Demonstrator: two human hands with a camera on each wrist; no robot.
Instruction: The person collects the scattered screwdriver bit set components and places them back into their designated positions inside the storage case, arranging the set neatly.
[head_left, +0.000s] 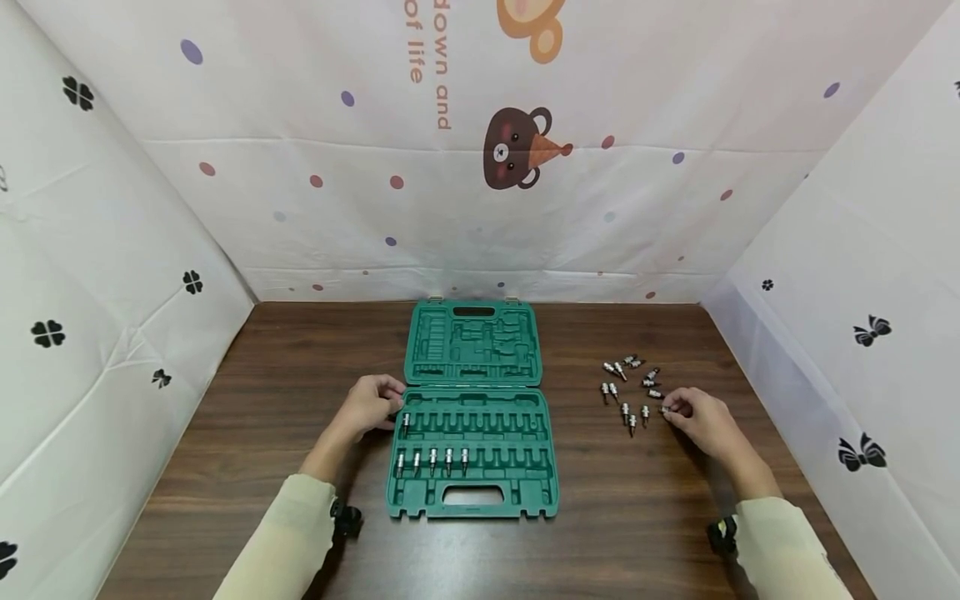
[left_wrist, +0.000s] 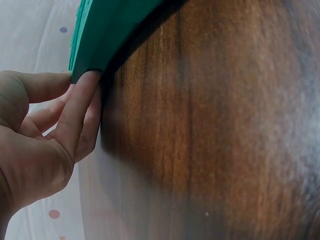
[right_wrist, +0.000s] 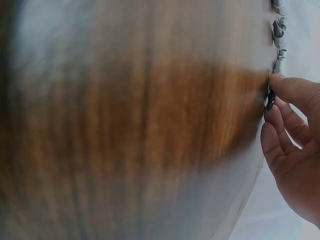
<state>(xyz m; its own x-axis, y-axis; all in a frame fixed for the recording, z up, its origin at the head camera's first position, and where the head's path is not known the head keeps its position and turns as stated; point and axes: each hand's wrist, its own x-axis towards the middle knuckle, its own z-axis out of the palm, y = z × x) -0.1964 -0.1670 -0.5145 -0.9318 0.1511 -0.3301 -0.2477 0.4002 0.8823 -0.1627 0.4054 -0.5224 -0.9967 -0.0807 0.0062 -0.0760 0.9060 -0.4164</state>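
A green plastic socket case [head_left: 517, 498] lies unfolded on the table, its lid [head_left: 437, 337] laid back on the far side. My left hand [head_left: 369, 404] holds the left edge of the case near the hinge; in the left wrist view the thumb and fingertips meet the case's side [left_wrist: 107, 35]. Bit sockets [head_left: 432, 461] fill the left end of the lower row, and a single bit socket [head_left: 407, 425] sits at the left of the upper row. At the right, my right hand [head_left: 697, 417] pinches a small bit socket [right_wrist: 271, 99] close to the table, partly hidden by the fingers.
Several loose bit sockets [head_left: 632, 423] lie scattered on the brown wooden table [head_left: 600, 517] between the case and my right hand. A printed white cloth [head_left: 450, 217] hangs behind the table, with further cloth walls at both sides.
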